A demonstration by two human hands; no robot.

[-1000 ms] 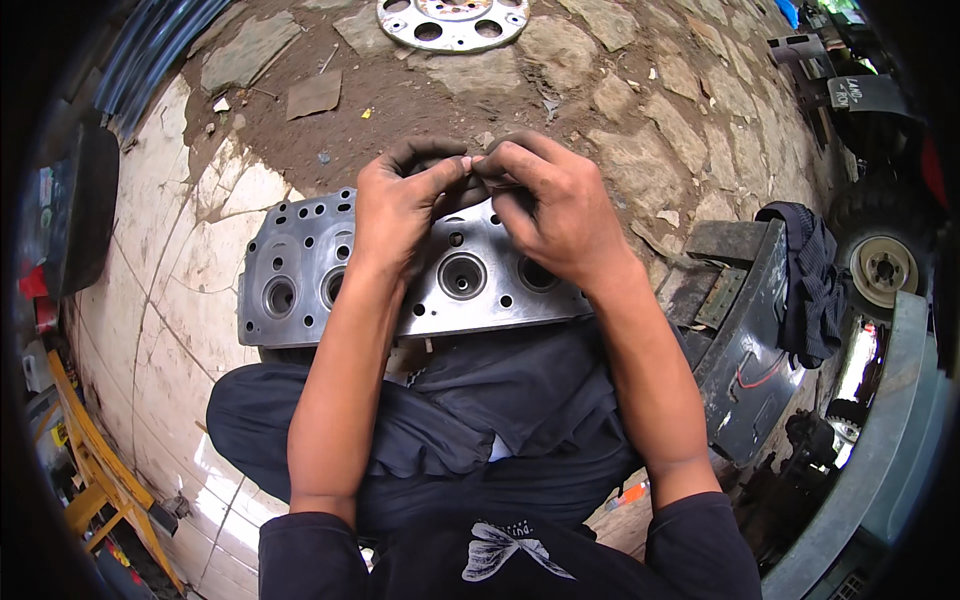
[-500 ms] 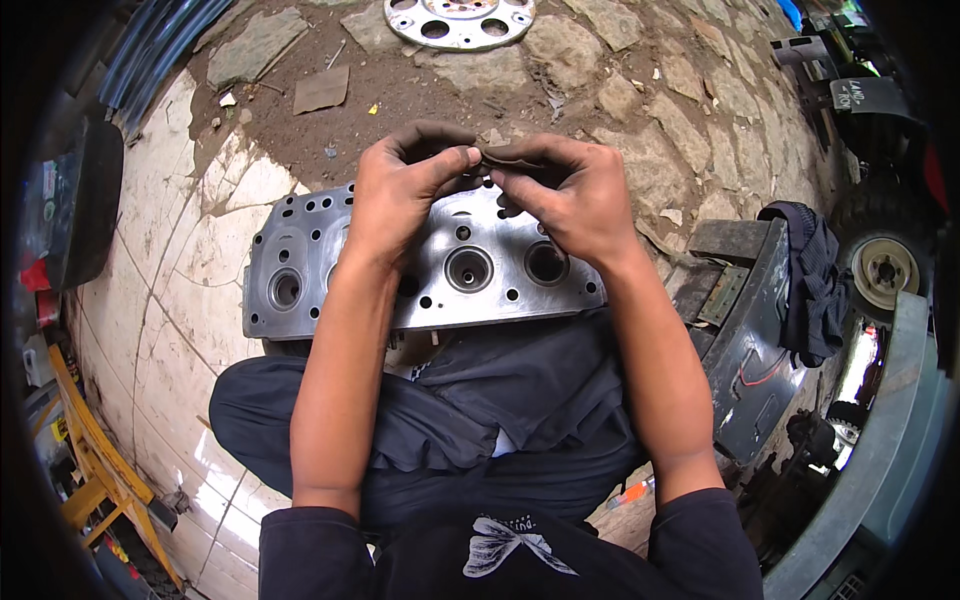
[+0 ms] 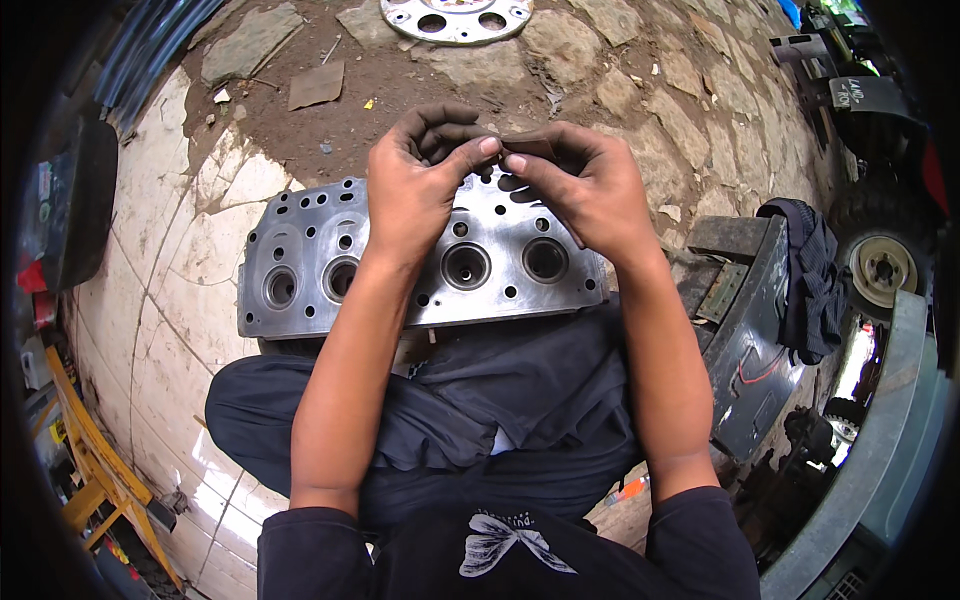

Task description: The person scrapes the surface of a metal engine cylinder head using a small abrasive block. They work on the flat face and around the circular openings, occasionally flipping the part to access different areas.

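Observation:
Above the metal cylinder head (image 3: pixel 318 245), my two hands meet at the fingertips, around a small, thin, dark brown sheet piece (image 3: pixel 530 146). My right hand (image 3: pixel 590 185) is closed, pinching the piece between thumb and fingers. Thumb and fingers of my left hand (image 3: pixel 425 180) pinch together at its near end, where the fingertips hide its edge. Both hands have blackened fingers. The cylinder head lies flat in front of my folded legs, its machined face up, with round valve openings and several bolt holes. My forearms cover part of it.
A round metal plate with holes (image 3: pixel 460 28) lies on the stony ground ahead, near a brown flat scrap (image 3: pixel 317 86). To the right, a dark cloth (image 3: pixel 805 280) hangs over a metal box (image 3: pixel 755 370), with a wheel (image 3: pixel 885 265) beyond. A yellow frame (image 3: pixel 95 460) stands at left.
Both hands have shifted slightly right, and the fingers have moved around the sheet piece, showing more of it. The view has tilted a little; the cylinder head lies as before.

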